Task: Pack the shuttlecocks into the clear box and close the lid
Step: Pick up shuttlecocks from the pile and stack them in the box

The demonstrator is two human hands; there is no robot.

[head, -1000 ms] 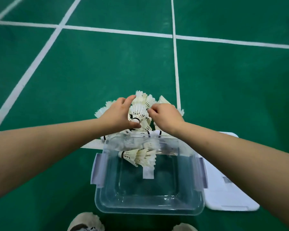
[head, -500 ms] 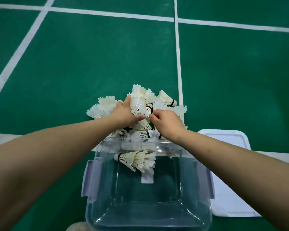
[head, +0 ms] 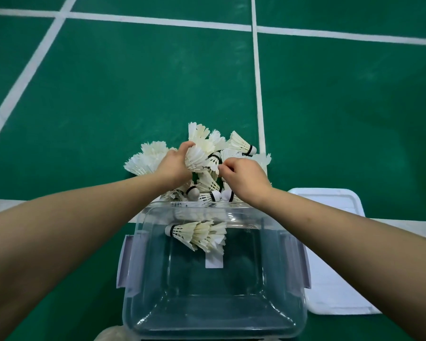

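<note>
Both hands are in the heap of feather shuttlecocks [head: 202, 158] lying on the green court floor [head: 133, 82] just beyond the far wall of the clear box [head: 214, 313]. The left hand [head: 174, 166] is closed around the white skirt of 1 shuttlecock [head: 197, 160] at the top of the heap. The right hand [head: 244, 178] is curled with its fingertips [head: 223, 168] pinched at feathers just beside that one; exactly what it holds is hidden under the knuckles. Inside the box only a short nested stack of shuttlecocks [head: 198, 236] lies near the far wall, so packing looks barely begun, and the white lid [head: 335, 242] rests flat on the floor to the right of the box.

To do this step well, each hand would best hold gently by the skirt or near the cork base, since the feathers look brittle and easily crushed or snagged on neighbours. Lifting straight up before carrying back over the rim should keep the heap from scattering. Laying them cork-first into one another, like the stack already inside, would probably save room for the rest.
</note>
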